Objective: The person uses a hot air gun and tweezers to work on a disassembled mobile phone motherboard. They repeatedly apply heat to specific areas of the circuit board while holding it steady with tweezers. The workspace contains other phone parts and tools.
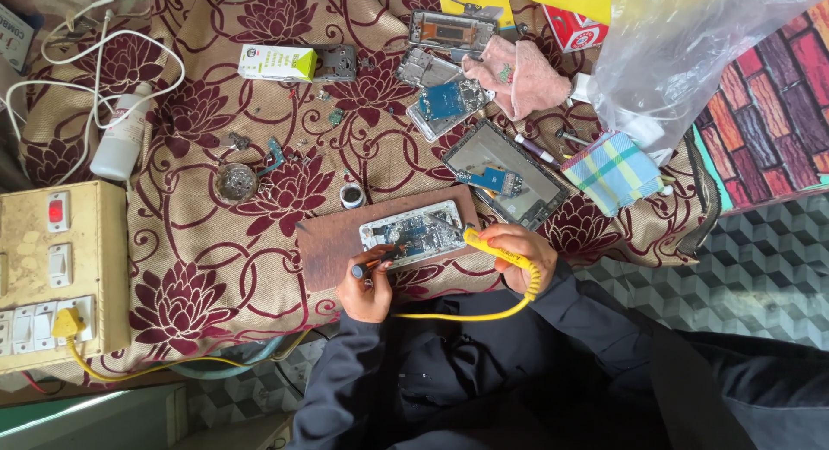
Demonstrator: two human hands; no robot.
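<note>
Item: opened phone with bare circuit board (pixel 413 231), lying flat on a brown rectangular wooden board (pixel 332 243) at the near middle of the tabletop (pixel 216 269), which is covered in a beige cloth with maroon flowers. My right hand (pixel 518 253) is closed around the yellow-handled soldering iron (pixel 492 247), tip toward the right end of the phone; its yellow cord (pixel 466 314) loops back across my dark sleeves. My left hand (pixel 367 282) pinches a thin dark-handled tool with an orange band (pixel 377 261), its point at the phone's near left edge. Risks, as I judge them: the hot tip could slide onto neighbouring parts if either hand shakes; the cord, slack over my lap, could tug the iron off line; the phone is not clamped and could skid on the wood; the cloth could scorch if the iron were laid down on it. Nearby: a small round tin (pixel 351 195) just beyond the board, a phone frame with a blue part inside (pixel 505 175) to the far right, a pink knitted glove (pixel 518 74), a white plastic bottle (pixel 121 135) far left, and a cream switchboard with a red switch (pixel 60 269) at the near left. Not made out: the iron's tip itself, whether it touches the board, the small loose bits scattered on the cloth, and what the clear plastic bag (pixel 682 53) covers at far right.
</note>
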